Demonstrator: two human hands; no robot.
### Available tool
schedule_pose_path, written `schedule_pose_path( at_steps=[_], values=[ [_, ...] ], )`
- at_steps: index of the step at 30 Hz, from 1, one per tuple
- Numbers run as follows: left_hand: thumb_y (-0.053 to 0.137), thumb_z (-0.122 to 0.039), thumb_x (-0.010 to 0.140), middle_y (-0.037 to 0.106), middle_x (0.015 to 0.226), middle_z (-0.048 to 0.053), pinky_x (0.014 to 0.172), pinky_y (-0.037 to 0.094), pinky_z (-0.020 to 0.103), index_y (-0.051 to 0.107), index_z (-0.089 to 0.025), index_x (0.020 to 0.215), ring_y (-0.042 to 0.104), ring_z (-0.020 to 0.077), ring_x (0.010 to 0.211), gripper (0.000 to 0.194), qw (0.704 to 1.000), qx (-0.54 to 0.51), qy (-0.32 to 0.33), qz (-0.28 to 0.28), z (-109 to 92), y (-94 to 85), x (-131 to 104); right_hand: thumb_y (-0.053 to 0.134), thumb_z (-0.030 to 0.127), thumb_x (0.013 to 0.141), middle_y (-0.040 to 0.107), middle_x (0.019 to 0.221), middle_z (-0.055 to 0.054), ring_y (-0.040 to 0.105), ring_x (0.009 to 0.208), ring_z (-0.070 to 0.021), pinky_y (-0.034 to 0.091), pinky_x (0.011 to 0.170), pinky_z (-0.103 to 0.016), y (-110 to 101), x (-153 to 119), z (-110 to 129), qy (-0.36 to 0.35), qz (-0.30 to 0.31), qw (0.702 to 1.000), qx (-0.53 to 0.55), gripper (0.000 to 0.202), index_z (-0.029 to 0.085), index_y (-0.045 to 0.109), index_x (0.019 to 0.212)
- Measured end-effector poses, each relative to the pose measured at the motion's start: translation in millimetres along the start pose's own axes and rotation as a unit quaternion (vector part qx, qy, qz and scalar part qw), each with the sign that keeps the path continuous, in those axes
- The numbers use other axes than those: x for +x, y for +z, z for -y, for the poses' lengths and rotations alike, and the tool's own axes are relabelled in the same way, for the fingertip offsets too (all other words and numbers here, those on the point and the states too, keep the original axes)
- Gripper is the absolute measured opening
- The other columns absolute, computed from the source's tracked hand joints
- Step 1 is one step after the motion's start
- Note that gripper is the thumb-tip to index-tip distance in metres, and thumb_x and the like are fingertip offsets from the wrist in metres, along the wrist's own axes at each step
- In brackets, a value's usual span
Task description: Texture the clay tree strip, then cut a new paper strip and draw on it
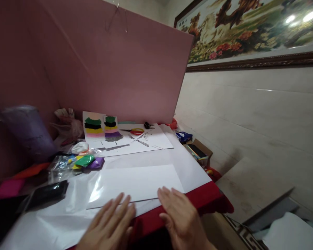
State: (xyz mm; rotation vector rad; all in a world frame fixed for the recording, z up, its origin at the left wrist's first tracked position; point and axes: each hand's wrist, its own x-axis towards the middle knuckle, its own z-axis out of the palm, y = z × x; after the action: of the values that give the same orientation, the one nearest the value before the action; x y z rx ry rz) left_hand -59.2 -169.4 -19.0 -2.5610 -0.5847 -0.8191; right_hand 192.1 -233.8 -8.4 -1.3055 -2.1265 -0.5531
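Right of the table, an open cardboard box (207,149) with a dark flat piece (197,151) in its mouth. At left, a clear plastic bag (57,168) lies crumpled; whether the small coloured bits by it sit inside or behind cannot be told. A pinkish plastic bag (71,127) stands farther back, contents unclear.

Counts: two cards, the left card (94,129) and the right card (111,129), both banded in colour; one pair of scissors (137,131), red and yellow handles; one green packet (85,160) touching one purple packet (97,163); one black packet (47,195) nearer the person.

One white board (138,180) lies flat on the white-covered table, near its front edge. Left hand (111,222) and right hand (179,216) both flat, fingers extended, gripping nothing. Fingertips overlap the board's near edge, left hand mid-edge, right hand by its right corner; actual contact uncertain.
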Motion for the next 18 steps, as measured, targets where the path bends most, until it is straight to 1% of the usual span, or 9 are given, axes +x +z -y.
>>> schedule_pose_path(
  at_steps=[1,2,5,7,10,12,14,16,18],
  values=[
    [0.042,-0.022,0.091,0.065,0.128,0.005,0.098,0.048,0.028,0.057,-0.018,0.127,0.059,0.0191,0.119,0.040,1.000,0.001,0.020,0.005,-8,4.9,12,0.033,0.023,0.099,0.070,0.115,-0.017,0.067,0.107,-0.0261,0.059,0.086,-0.042,8,4,9,-0.004,-0.006,1.000,0.027,0.040,0.002,0.057,0.123],
    [0.041,-0.018,0.089,0.067,0.124,0.006,0.094,0.050,0.027,0.055,-0.015,0.127,0.062,0.0180,0.114,0.041,1.000,-0.001,0.017,0.005,-16,10.7,21,0.031,0.020,0.099,0.070,0.114,-0.019,0.068,0.105,-0.0252,0.059,0.087,-0.040,15,6,16,0.000,-0.019,0.999,0.045,0.040,0.000,0.057,0.121],
    [0.035,-0.010,0.086,0.072,0.112,0.011,0.087,0.054,0.025,0.051,-0.009,0.126,0.067,0.0162,0.103,0.043,1.000,-0.008,-0.023,-0.015,-30,25.3,33,0.033,0.014,0.096,0.070,0.112,-0.021,0.068,0.103,-0.0268,0.059,0.087,-0.038,32,3,25,0.020,-0.035,0.998,0.058,0.037,-0.002,0.058,0.119],
    [0.032,-0.006,0.084,0.074,0.106,0.013,0.086,0.056,0.025,0.051,-0.007,0.122,0.070,0.0167,0.097,0.043,0.999,0.003,-0.028,-0.017,-31,27.7,33,0.036,0.010,0.093,0.070,0.112,-0.021,0.068,0.104,-0.0280,0.059,0.086,-0.038,35,-2,22,0.027,-0.032,0.998,0.055,0.036,-0.001,0.060,0.117],
    [0.032,-0.004,0.082,0.075,0.102,0.011,0.084,0.057,0.025,0.052,-0.008,0.117,0.071,0.0171,0.094,0.041,1.000,0.012,-0.020,-0.004,-24,21.2,32,0.035,0.005,0.089,0.070,0.112,-0.021,0.069,0.103,-0.0263,0.060,0.084,-0.034,31,-11,11,0.046,-0.033,0.996,0.064,0.037,0.002,0.062,0.115],
    [0.032,-0.005,0.083,0.075,0.102,0.010,0.082,0.057,0.024,0.053,-0.009,0.116,0.071,0.0174,0.094,0.040,1.000,0.011,-0.020,0.006,-17,15.2,29,0.035,0.004,0.089,0.072,0.108,-0.019,0.070,0.101,-0.0232,0.060,0.083,-0.031,27,-17,3,0.076,-0.031,0.993,0.086,0.038,0.002,0.059,0.119],
    [0.032,-0.010,0.086,0.075,0.104,0.008,0.082,0.057,0.023,0.054,-0.011,0.118,0.071,0.0179,0.095,0.039,0.999,0.008,-0.029,0.017,-8,11.2,20,0.035,0.004,0.090,0.074,0.104,-0.016,0.070,0.101,-0.0204,0.059,0.085,-0.027,22,-23,-4,0.108,-0.022,0.988,0.107,0.039,0.002,0.056,0.123],
    [0.033,-0.016,0.089,0.074,0.107,0.006,0.082,0.057,0.023,0.054,-0.014,0.122,0.070,0.0183,0.098,0.039,0.998,0.000,-0.052,0.030,2,9.8,4,0.035,0.004,0.090,0.074,0.103,-0.014,0.070,0.101,-0.0193,0.058,0.086,-0.026,18,-29,-12,0.127,-0.011,0.986,0.105,0.038,0.004,0.058,0.120],
    [0.036,-0.022,0.091,0.072,0.114,0.003,0.081,0.058,0.022,0.051,-0.019,0.131,0.068,0.0185,0.103,0.043,0.996,-0.013,-0.084,0.038,12,10.1,-18,0.035,0.005,0.092,0.075,0.103,-0.012,0.070,0.100,-0.0192,0.058,0.086,-0.025,14,-35,-19,0.137,-0.005,0.987,0.083,0.036,0.008,0.063,0.114]
  ],
)
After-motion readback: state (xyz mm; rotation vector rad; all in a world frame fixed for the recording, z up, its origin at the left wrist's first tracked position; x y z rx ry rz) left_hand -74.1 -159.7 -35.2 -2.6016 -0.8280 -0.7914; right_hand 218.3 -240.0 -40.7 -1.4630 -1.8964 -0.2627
